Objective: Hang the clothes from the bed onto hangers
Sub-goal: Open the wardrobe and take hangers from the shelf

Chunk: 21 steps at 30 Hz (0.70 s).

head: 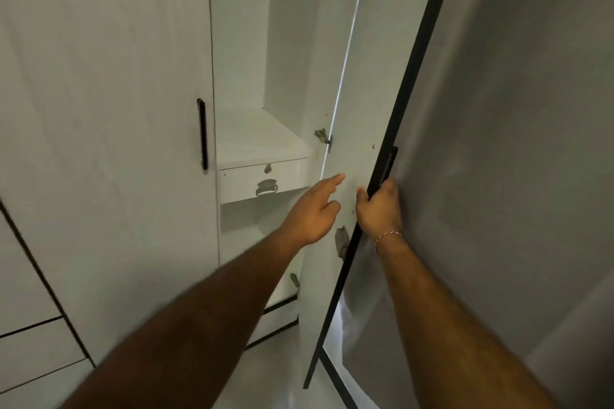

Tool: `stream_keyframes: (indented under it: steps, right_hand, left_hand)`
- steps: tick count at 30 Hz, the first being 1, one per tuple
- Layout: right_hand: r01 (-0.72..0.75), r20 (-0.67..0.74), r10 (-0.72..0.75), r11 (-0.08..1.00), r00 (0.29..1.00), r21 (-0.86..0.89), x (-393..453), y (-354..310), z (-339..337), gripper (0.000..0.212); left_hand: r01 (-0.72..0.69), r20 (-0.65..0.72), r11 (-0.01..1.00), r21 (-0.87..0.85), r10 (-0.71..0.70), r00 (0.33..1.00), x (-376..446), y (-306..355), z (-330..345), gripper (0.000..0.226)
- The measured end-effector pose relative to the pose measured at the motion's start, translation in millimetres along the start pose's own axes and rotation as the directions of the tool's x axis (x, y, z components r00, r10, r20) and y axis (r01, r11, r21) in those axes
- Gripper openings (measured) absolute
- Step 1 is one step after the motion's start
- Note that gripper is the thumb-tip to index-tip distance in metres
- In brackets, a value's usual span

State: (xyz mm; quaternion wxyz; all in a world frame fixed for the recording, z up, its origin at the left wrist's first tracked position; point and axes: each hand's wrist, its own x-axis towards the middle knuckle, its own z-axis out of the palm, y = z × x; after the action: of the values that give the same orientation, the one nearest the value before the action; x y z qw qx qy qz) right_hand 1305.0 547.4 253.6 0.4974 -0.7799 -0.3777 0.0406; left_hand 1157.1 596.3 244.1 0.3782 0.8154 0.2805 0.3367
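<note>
2 hands at the wardrobe: right hand [378, 206] curled round the black front edge of the open wardrobe door [352, 116], just below its handle; left hand [314, 209] loose, fingers straight, reaching toward the door's inner face w/ nothing in it. Clothes, bed and hangers aren't in view; inside shows only a white shelf [255, 139] over a locked drawer [262, 183], no rail visible from here. Prob. the step is opening up to get hangers. To do it well: swing the door fully wide w/ the right hand, keep left fingers clear of the hinge [322, 135] side, then look higher up for a rail.
</note>
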Motion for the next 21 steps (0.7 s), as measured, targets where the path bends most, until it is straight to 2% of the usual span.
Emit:
stream_keyframes:
  steps: [3, 6, 9, 12, 14, 16, 18, 21]
  right_hand:
    - [0.039, 0.030, -0.039, 0.999, 0.999, 0.013, 12, 16, -17, 0.054]
    - [0.085, 0.065, -0.088, 0.996, 0.994, 0.040, 32, 37, -39, 0.059]
    - [0.083, 0.061, -0.083, 0.997, 0.995, -0.001, 53, 57, -58, 0.042]
    - [-0.005, 0.024, 0.005, 0.999, 1.000, -0.035, 76, 75, -75, 0.032]
    - [-0.117, -0.027, 0.117, 0.993, 0.993, -0.001, 84, 81, -81, 0.032]
    - [-0.177, -0.111, 0.185, 0.981, 0.976, 0.077, 82, 76, -79, 0.046]
    - [-0.156, -0.155, 0.189, 0.967, 0.970, 0.202, 71, 69, -68, 0.071]
    - [-0.064, -0.172, 0.087, 0.988, 0.981, 0.138, 44, 56, -42, 0.086]
  left_hand:
    - [0.024, 0.014, 0.998, -0.054, -0.023, 1.000, 27, 17, 27, 0.063]
    - [-0.013, 0.073, 0.999, -0.047, 0.016, 0.997, 50, 29, 69, 0.065]
    - [-0.025, 0.113, 1.000, -0.019, 0.027, 0.993, 63, 36, 105, 0.061]
    - [-0.058, 0.176, 0.998, 0.012, 0.055, 0.983, 73, 33, 128, 0.063]
    - [-0.050, 0.142, 0.999, 0.018, 0.047, 0.989, 79, 29, 136, 0.062]
    - [-0.011, 0.032, 1.000, 0.016, 0.011, 0.999, 82, 26, 135, 0.060]
    - [-0.001, -0.072, 1.000, 0.009, 0.002, 0.997, 82, 22, 124, 0.065]
    - [-0.027, -0.137, 0.996, 0.087, 0.039, 0.990, 79, 7, 93, 0.067]
